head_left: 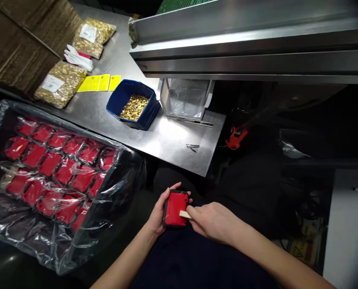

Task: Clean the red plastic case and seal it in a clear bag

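My left hand (158, 212) is wrapped round a red plastic part with a black rim (175, 206), shaped like a small case, held low in front of my body. Its red face is turned up towards me. Between the fingers of my right hand (213, 220) is a flat pale stick (185, 214), perhaps wooden. The stick's blunt end lies over the right side of the red face; whether it presses on it I cannot tell. Most of the stick is hidden in my closed fingers.
Left stands a plastic-lined bin (106, 208) with rows of red parts. On the metal table (169, 150) are a blue tray of small brass pieces (135, 107), bags of brass pieces (61, 82), yellow labels (99, 83) and small pliers (192, 147). A metal beam (245, 60) crosses above.
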### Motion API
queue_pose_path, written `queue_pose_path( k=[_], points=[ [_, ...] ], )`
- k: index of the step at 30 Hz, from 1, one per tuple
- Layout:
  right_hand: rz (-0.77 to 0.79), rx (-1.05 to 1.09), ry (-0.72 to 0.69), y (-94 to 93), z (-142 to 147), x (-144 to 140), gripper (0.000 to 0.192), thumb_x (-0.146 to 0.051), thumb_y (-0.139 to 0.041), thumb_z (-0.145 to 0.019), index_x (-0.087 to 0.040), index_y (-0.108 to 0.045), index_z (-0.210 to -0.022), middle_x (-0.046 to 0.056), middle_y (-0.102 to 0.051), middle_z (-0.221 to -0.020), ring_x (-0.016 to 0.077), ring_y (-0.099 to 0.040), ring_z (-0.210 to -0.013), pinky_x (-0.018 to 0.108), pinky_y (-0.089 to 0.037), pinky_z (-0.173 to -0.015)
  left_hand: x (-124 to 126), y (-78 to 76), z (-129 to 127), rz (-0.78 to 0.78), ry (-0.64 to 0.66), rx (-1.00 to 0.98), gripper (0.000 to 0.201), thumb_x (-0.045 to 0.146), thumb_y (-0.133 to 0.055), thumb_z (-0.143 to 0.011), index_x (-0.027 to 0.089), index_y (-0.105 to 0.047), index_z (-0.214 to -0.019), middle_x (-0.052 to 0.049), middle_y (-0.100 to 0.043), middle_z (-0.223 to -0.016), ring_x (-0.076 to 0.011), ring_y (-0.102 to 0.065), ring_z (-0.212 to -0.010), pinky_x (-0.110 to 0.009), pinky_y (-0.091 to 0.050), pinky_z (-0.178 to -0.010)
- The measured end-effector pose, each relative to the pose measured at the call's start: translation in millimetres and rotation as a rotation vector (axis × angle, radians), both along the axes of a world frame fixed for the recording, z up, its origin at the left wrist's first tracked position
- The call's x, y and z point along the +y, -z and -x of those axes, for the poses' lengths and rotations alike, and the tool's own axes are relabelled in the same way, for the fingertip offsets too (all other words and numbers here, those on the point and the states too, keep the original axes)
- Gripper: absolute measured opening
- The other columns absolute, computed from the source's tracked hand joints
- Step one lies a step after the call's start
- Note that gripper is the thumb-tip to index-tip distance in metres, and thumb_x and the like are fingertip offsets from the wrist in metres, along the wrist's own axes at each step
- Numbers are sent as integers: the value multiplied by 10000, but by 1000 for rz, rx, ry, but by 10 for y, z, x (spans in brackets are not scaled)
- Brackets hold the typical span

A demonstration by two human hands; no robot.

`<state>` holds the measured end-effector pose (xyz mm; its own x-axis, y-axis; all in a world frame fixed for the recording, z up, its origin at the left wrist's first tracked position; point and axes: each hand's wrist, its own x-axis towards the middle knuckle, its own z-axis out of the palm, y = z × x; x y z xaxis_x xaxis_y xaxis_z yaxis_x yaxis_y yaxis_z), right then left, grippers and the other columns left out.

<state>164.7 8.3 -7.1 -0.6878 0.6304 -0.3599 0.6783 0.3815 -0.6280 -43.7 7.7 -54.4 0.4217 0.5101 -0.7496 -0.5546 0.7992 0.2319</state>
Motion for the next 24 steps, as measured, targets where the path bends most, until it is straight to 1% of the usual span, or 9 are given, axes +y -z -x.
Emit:
queue_pose_path(
  k=[2, 4, 6, 9, 13, 17, 21, 22, 24],
  points=[
    [-54, -19, -28, 65, 2, 43, 197, -334, -425, -1045, -200, -568, -1033, 50, -753, -822, 181, -677, -615, 304, -227, -514, 26, 7, -15, 7, 31, 47, 595, 469, -589, -978, 179, -472, -1484, -202, -709, -1261, -351, -711, -1106, -503, -542, -976],
    [-72, -45, -5, 104, -37, 81, 254, -378, -386, -1067, -200, -565, -1047, 50, -755, -809, 178, -682, -620, 311, -193, -512, 50, 10, -31, 8, 58, 114, 566, 462, -585, -981, 168, -508, -1458, -193, -729, -1218, -333, -726, -1059, -459, -566, -931],
    [-63, -64, -14, 115, -83, 96, 234, -356, -393, -1064, -199, -565, -1052, 42, -751, -784, 175, -680, -613, 317, -179, -514, 67, 12, -46, 12, 78, 155, 557, 473, -575, -984, 158, -525, -1440, -192, -742, -1176, -322, -738, -1009, -428, -581, -879],
    [-51, -48, -84, 109, -95, 100, 148, -303, -457, -1031, -203, -566, -1028, 31, -750, -789, 167, -676, -607, 318, -167, -514, 74, 23, -66, 23, 82, 142, 578, 494, -574, -979, 171, -508, -1454, -192, -743, -1162, -328, -744, -975, -432, -589, -842],
    [-45, -67, -29, 99, -52, 134, 243, -348, -373, -1077, -202, -564, -1038, 42, -760, -823, 174, -692, -645, 321, -164, -520, 69, 45, -72, 53, 63, 165, 559, 498, -592, -971, 166, -548, -1419, -160, -758, -1085, -283, -747, -914, -387, -596, -807],
    [-20, -63, -78, 89, -17, 146, 138, -301, -455, -1039, -211, -558, -1024, 20, -752, -793, 169, -683, -610, 321, -166, -516, 77, 40, -68, 51, 59, 156, 573, 504, -595, -968, 172, -540, -1432, -159, -757, -1086, -297, -748, -915, -406, -598, -813],
    [-35, -72, -49, 95, 23, 152, 242, -371, -380, -1076, -214, -555, -1018, 27, -753, -811, 167, -691, -632, 320, -164, -515, 83, 54, -56, 62, 59, 152, 574, 502, -597, -968, 152, -551, -1420, -173, -753, -1111, -287, -745, -928, -396, -595, -834],
    [-31, -85, -52, 95, 30, 152, 248, -373, -374, -1077, -214, -555, -1017, 26, -752, -801, 165, -689, -626, 319, -162, -515, 79, 66, -51, 64, 59, 155, 573, 504, -600, -966, 154, -556, -1418, -171, -755, -1106, -287, -745, -924, -394, -596, -829],
    [-18, -113, -83, 90, 45, 149, 195, -334, -407, -1061, -217, -556, -1016, 17, -749, -783, 158, -678, -602, 318, -155, -511, 66, 96, -38, 54, 63, 152, 581, 511, -603, -961, 174, -552, -1432, -164, -757, -1097, -292, -747, -908, -404, -597, -822]
  ],
)
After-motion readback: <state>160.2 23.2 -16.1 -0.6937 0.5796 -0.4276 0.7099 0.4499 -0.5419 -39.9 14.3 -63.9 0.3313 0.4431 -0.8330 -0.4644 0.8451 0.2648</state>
